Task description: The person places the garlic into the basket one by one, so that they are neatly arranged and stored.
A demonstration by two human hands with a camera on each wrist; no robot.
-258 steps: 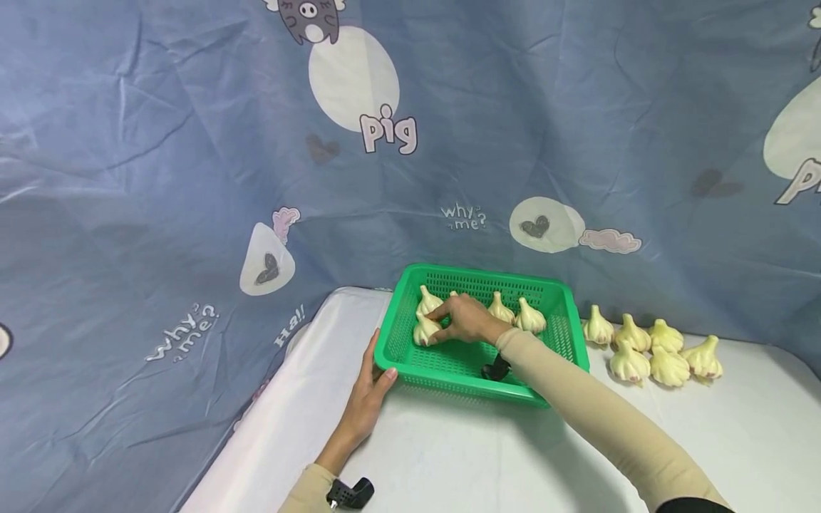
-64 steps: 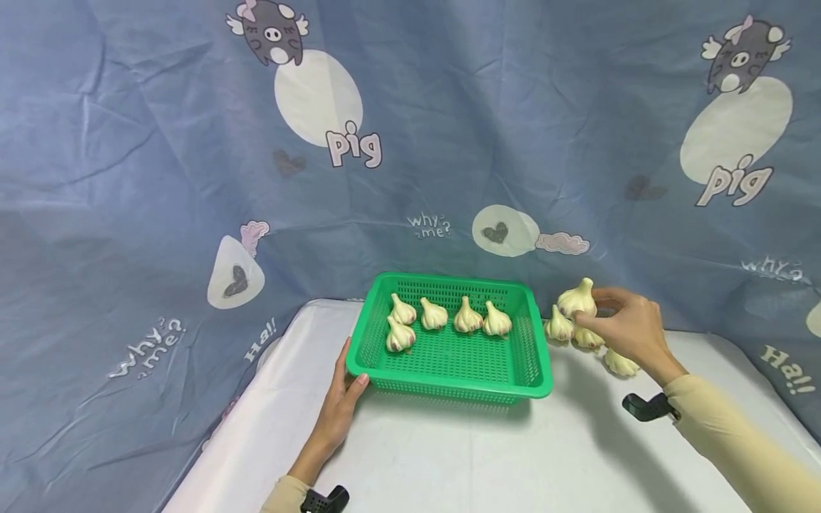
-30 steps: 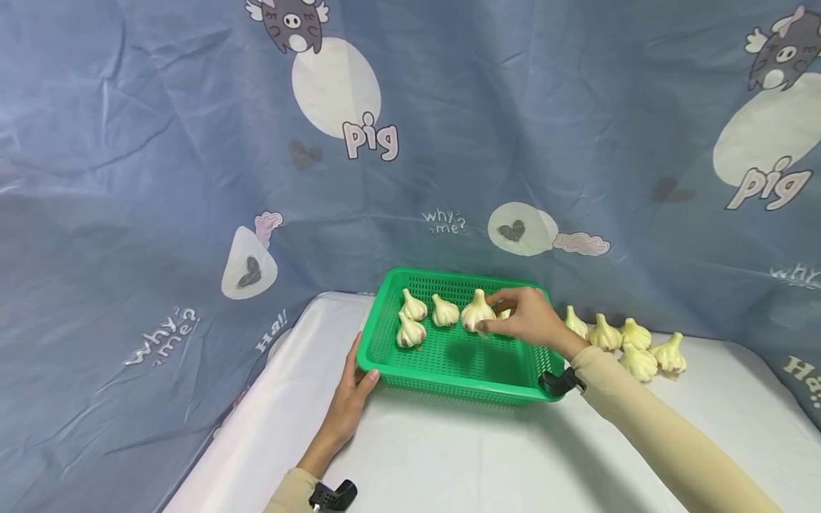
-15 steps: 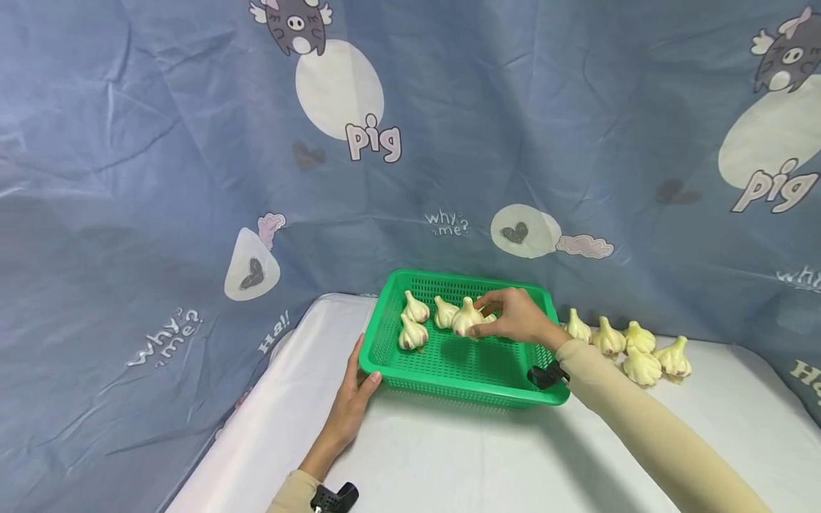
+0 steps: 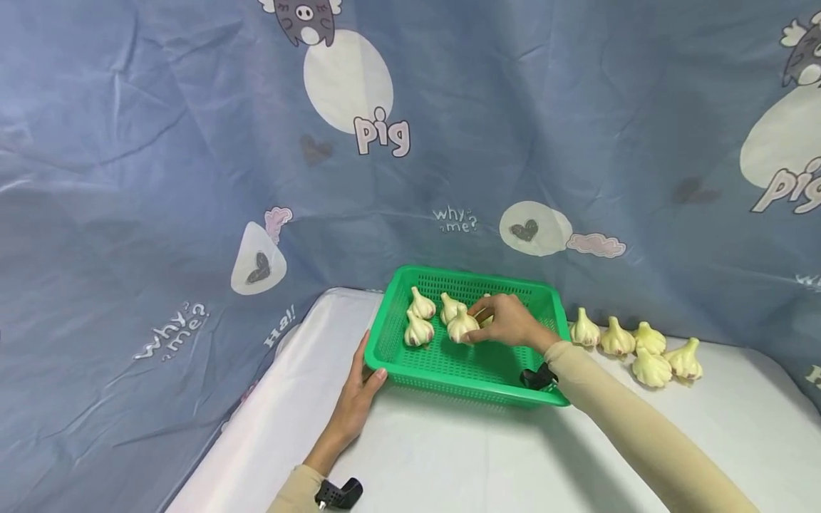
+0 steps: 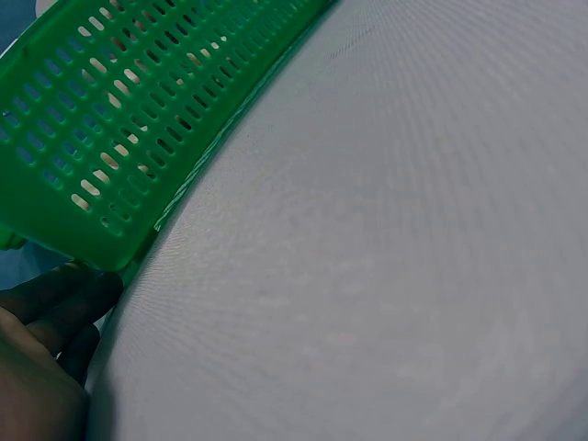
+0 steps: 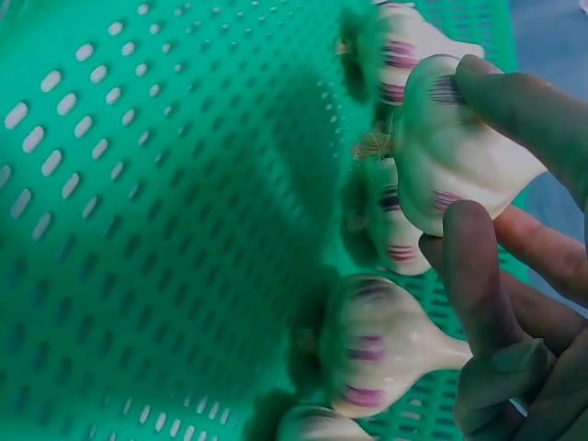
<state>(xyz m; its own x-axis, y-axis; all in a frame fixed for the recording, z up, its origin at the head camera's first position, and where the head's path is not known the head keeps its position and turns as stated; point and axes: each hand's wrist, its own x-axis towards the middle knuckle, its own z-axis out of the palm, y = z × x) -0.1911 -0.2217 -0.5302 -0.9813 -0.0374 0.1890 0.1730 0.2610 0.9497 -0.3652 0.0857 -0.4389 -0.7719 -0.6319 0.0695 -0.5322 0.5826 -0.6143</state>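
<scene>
Blue printed cloth (image 5: 160, 249) hangs behind the white-covered desk (image 5: 442, 456). We see the right hand (image 5: 509, 322) pinching a garlic bulb (image 5: 462, 328) inside the green basket (image 5: 449, 380), probably just clear of its floor, though our angle makes that hard to judge. The left hand (image 5: 355, 402) grips the basket's near left corner. Other bulbs (image 5: 419, 330) sit around the held one; five more (image 5: 652, 368) rest on the desk, right of the basket.
</scene>
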